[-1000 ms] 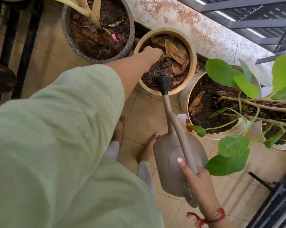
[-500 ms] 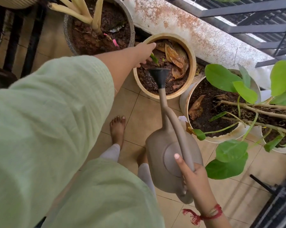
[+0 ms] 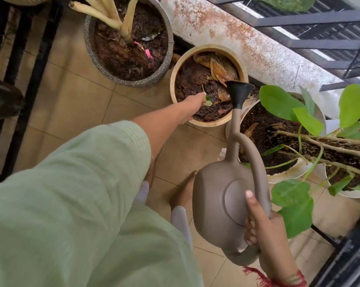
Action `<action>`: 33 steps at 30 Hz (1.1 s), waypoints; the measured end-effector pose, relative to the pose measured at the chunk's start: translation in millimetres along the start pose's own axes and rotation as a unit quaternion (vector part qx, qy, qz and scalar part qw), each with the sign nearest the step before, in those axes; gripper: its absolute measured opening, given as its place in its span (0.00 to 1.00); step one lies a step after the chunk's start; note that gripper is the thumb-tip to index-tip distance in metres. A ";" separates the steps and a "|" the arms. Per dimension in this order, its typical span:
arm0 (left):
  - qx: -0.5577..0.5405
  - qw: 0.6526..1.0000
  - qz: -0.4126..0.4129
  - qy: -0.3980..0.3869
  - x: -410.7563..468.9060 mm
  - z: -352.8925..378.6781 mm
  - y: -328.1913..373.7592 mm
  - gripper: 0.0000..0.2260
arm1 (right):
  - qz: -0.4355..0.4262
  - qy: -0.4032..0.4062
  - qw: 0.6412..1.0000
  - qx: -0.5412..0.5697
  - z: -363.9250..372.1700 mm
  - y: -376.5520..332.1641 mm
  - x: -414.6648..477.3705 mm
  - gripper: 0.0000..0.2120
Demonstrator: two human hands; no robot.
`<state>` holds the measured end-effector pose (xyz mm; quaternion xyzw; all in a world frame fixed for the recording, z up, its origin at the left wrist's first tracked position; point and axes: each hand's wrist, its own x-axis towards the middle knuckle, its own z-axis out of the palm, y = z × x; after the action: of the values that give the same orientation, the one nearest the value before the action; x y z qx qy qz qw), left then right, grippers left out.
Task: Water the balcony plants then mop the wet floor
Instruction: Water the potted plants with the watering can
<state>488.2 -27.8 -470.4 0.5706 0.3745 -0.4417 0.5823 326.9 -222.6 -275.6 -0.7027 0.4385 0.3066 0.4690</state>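
A beige tiled floor (image 3: 75, 104) runs up to a stained, rust-flecked ledge (image 3: 226, 32), with three pots standing along it. At the left is a grey speckled pot (image 3: 133, 82) with pale thick stems, at the right a white pot (image 3: 286, 179) of broad green leaves, and between them a tan pot (image 3: 211, 48) of dark soil and dry brown leaves. The brown watering can (image 3: 220, 193) is held in the air in front of the white pot, its long spout reaching forward so that the black rose (image 3: 239, 91) sits over the tan pot's right rim. The right hand (image 3: 266, 230) grips the can's handle, fingers curled round it and thumb laid flat on the body. The left hand (image 3: 192, 104) reaches into the tan pot, its tip at a tiny green seedling (image 3: 207, 102); the fingers are hidden, so I cannot tell whether they pinch it
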 end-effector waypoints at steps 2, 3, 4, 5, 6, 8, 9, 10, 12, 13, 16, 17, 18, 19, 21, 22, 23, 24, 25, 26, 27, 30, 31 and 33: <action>-0.038 0.999 0.003 -0.017 -1.5 5.1 2.3 0.23 | -0.014 -0.002 1.000 -0.008 1.6 -7.3 -0.8 0.24; -0.056 0.998 0.004 -0.024 -2.8 6.8 4.1 0.24 | -0.017 -0.005 1.000 -0.010 2.8 -10.6 -0.9 0.24; -0.073 0.997 0.005 -0.029 -2.8 7.8 5.4 0.24 | -0.018 -0.009 1.000 -0.011 3.8 -13.5 -0.5 0.25; -0.089 0.996 0.005 -0.032 -2.9 8.8 6.5 0.24 | -0.019 -0.013 1.000 -0.016 5.3 -17.1 -0.3 0.26; -0.105 0.994 0.005 -0.033 -2.9 9.2 7.3 0.24 | -0.023 -0.018 0.999 -0.025 6.6 -20.3 -0.3 0.26; -0.136 0.990 0.006 -0.042 -4.3 9.1 8.1 0.25 | -0.033 -0.030 0.998 -0.044 8.7 -23.3 0.7 0.26; -0.153 0.987 0.006 -0.053 -4.7 8.9 7.7 0.25 | -0.038 -0.036 0.997 -0.052 9.3 -24.0 0.7 0.26; -0.169 0.983 0.006 -0.068 -4.7 8.7 6.9 0.26 | -0.041 -0.040 0.997 -0.057 9.9 -24.2 0.2 0.26; -0.200 0.975 0.006 -0.094 -4.3 7.8 4.9 0.27 | -0.053 -0.053 0.995 -0.061 10.2 -23.4 -1.3 0.26; -0.216 0.971 0.005 -0.102 -3.9 7.5 3.4 0.27 | -0.056 -0.057 0.995 -0.061 11.0 -23.0 -2.7 0.26; -0.253 0.962 0.007 -0.107 -5.4 9.6 1.0 0.27 | -0.048 -0.065 0.995 -0.050 10.7 -19.1 -6.4 0.26; -0.265 0.959 0.007 -0.105 -5.2 10.7 0.5 0.27 | -0.044 -0.069 0.995 -0.049 10.4 -17.3 -7.7 0.28; -0.281 0.954 0.006 -0.102 -5.2 11.2 -0.3 0.27 | -0.042 -0.076 0.995 -0.050 10.0 -15.7 -9.5 0.29; -0.299 0.949 0.003 -0.100 -4.6 11.3 -1.0 0.27 | -0.039 -0.080 0.995 -0.049 9.9 -14.3 -11.8 0.28; -0.326 0.941 0.004 -0.092 -5.1 9.8 -1.9 0.28 | -0.028 -0.088 0.995 -0.025 8.4 -9.0 -16.0 0.24; -0.334 0.939 0.004 -0.086 -5.5 8.2 -2.6 0.28 | -0.022 -0.091 0.995 -0.022 7.3 -6.2 -18.2 0.23; -0.338 0.938 0.005 -0.083 -6.6 6.2 -3.4 0.27 | -0.019 -0.094 0.995 -0.029 5.4 -3.0 -20.3 0.23; -0.337 0.938 0.004 -0.081 -7.9 3.8 -5.0 0.27 | -0.020 -0.096 0.994 -0.040 2.4 2.4 -21.5 0.25; -0.334 0.939 0.003 -0.082 -9.8 1.5 -6.9 0.28 | -0.022 -0.096 0.994 -0.050 -0.7 7.1 -22.5 0.27; -0.330 0.940 0.003 -0.084 -11.9 -0.5 -9.6 0.28 | -0.024 -0.097 0.993 -0.062 -3.8 11.3 -23.2 0.29; -0.322 0.943 0.004 -0.086 -14.6 -1.8 -12.7 0.28 | -0.026 -0.103 0.991 -0.079 -6.6 14.2 -24.2 0.31; -0.279 0.957 0.003 -0.085 -29.9 -0.1 -25.3 0.27 | -0.040 -0.090 0.988 -0.119 -14.8 21.0 -26.4 0.36; -0.272 0.959 -0.001 -0.085 -36.4 2.1 -29.9 0.26 | -0.047 -0.085 0.988 -0.122 -17.1 22.4 -27.4 0.36; -0.264 0.962 -0.009 -0.076 -47.6 6.3 -39.4 0.25 | -0.061 -0.081 0.988 -0.120 -23.0 24.4 -30.1 0.38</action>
<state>435.0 -28.3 -438.3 0.3581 0.4380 -0.3744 0.7347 292.4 -238.4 -251.2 -0.7524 0.3157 0.3835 0.4326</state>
